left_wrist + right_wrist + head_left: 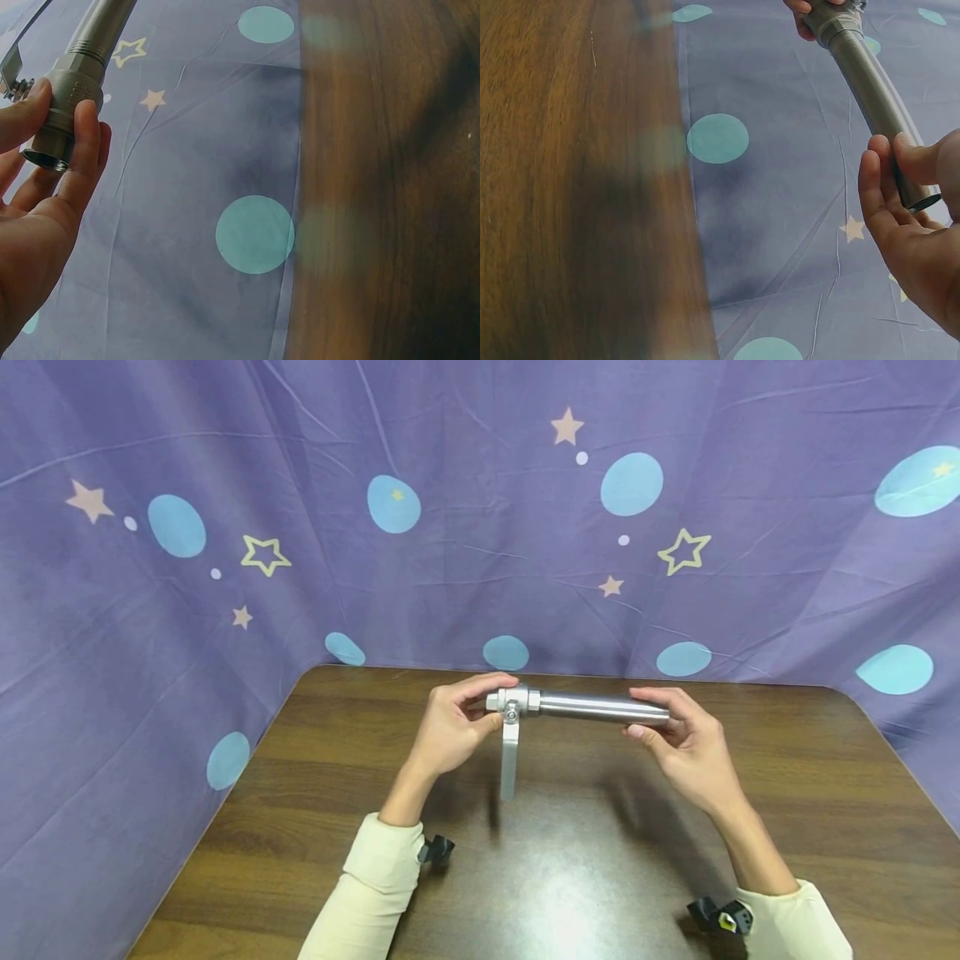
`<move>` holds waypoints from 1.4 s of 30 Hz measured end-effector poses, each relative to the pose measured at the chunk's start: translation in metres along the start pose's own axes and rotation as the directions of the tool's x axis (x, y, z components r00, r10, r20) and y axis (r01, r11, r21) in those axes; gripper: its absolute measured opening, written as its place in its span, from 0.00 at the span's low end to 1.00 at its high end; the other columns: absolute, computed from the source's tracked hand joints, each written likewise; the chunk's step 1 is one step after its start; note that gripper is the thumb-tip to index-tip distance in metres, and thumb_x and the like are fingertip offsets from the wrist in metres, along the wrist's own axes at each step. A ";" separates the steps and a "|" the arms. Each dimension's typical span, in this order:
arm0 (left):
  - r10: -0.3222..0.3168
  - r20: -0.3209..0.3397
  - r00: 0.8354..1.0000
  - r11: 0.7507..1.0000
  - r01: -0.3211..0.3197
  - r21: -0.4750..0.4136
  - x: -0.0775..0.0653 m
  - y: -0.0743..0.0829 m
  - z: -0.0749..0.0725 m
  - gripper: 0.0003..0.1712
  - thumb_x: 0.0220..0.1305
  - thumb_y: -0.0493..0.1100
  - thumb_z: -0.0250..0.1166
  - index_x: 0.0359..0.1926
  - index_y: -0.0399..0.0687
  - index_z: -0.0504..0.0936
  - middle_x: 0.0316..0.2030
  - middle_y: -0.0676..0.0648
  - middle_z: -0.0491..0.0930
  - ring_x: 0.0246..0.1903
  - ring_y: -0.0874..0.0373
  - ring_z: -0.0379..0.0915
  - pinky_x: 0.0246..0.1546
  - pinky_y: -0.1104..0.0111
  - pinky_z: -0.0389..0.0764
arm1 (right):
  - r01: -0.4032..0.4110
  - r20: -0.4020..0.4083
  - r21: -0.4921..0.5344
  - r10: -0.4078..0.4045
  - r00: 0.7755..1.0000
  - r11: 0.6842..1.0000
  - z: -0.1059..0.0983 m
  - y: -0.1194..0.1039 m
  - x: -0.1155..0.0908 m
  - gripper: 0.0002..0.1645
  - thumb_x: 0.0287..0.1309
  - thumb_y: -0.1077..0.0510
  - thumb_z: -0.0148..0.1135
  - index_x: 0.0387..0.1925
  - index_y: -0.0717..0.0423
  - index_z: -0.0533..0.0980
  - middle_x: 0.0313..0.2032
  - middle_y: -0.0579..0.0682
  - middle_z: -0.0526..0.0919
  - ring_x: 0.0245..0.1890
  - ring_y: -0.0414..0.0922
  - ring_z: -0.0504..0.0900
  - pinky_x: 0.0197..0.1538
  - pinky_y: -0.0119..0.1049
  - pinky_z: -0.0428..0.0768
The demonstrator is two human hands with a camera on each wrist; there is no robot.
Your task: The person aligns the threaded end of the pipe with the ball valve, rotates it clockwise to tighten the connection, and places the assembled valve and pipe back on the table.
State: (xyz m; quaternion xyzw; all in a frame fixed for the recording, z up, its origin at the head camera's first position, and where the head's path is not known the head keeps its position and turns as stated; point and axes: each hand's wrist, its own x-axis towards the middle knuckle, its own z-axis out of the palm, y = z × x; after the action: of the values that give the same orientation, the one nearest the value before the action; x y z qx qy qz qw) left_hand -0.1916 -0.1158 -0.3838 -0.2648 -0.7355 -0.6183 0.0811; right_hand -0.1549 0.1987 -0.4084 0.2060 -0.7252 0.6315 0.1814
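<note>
A silver ball valve [517, 700] with a flat lever handle [509, 764] is joined to a smooth metal pipe [592, 706]. My left hand [457, 727] pinches the valve body at its free end, thumb in front and fingers behind. The pipe's far end is gripped by my right hand [690, 743] between thumb and fingers. Held level above the table, the pair has its lever pointing toward me. In the left wrist view the valve's open threaded end [46, 159] shows; in the right wrist view the pipe's hollow end [922, 201] shows near the palm.
Beneath the hands lies a brown wood-grain table [300, 860], with a bright light reflection near its front. A purple curtain [480, 568] with stars and blue spots hangs behind and at the sides. Dark wrist camera mounts [437, 850] sit by both sleeves.
</note>
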 end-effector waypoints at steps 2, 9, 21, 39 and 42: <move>0.000 0.000 1.000 1.000 0.000 0.000 0.000 0.000 0.000 0.28 0.55 0.17 0.67 0.58 0.32 0.87 0.60 0.36 0.87 0.53 0.54 0.85 0.57 0.60 0.91 | -0.003 -0.005 -0.029 0.003 1.000 1.000 0.000 0.000 0.000 0.29 0.54 0.86 0.66 0.59 0.76 0.78 0.49 0.41 0.85 0.36 0.33 0.91 0.41 0.28 0.93; 0.001 -0.002 1.000 1.000 -0.001 -0.001 0.000 -0.001 -0.001 0.28 0.55 0.17 0.68 0.58 0.33 0.87 0.59 0.35 0.87 0.53 0.54 0.85 0.57 0.60 0.92 | 0.004 -0.011 -0.068 -0.005 1.000 0.998 0.000 -0.001 0.001 0.29 0.53 0.86 0.66 0.58 0.76 0.79 0.48 0.39 0.85 0.34 0.35 0.92 0.39 0.29 0.93; 0.006 -0.004 1.000 1.000 -0.005 0.011 -0.001 -0.001 -0.001 0.28 0.55 0.17 0.68 0.58 0.33 0.87 0.59 0.35 0.87 0.52 0.57 0.85 0.56 0.52 0.92 | -0.001 0.001 -0.105 0.001 1.000 0.994 -0.001 -0.001 0.000 0.27 0.57 0.85 0.65 0.59 0.74 0.79 0.46 0.36 0.85 0.32 0.33 0.91 0.38 0.30 0.93; 0.015 0.002 1.000 1.000 -0.015 0.006 0.000 0.000 -0.001 0.28 0.55 0.17 0.68 0.57 0.32 0.87 0.59 0.35 0.87 0.52 0.61 0.85 0.56 0.53 0.92 | -0.010 0.014 -0.196 0.013 1.000 0.981 -0.003 0.000 0.001 0.24 0.64 0.79 0.64 0.61 0.70 0.79 0.31 0.40 0.89 0.29 0.35 0.90 0.37 0.27 0.91; 0.018 0.003 1.000 1.000 -0.018 0.003 0.000 0.000 -0.001 0.28 0.55 0.17 0.68 0.57 0.32 0.87 0.59 0.35 0.87 0.52 0.61 0.85 0.56 0.53 0.92 | -0.013 0.012 -0.208 0.015 1.000 0.978 -0.003 -0.001 0.001 0.23 0.65 0.78 0.64 0.61 0.68 0.80 0.29 0.46 0.89 0.29 0.35 0.89 0.37 0.28 0.92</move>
State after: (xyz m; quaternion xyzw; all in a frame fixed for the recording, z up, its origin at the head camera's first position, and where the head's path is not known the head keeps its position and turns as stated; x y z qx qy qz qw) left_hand -0.1921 -0.1168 -0.3837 -0.2720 -0.7343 -0.6159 0.0859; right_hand -0.1549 0.2013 -0.4070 0.1851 -0.7897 0.5523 0.1925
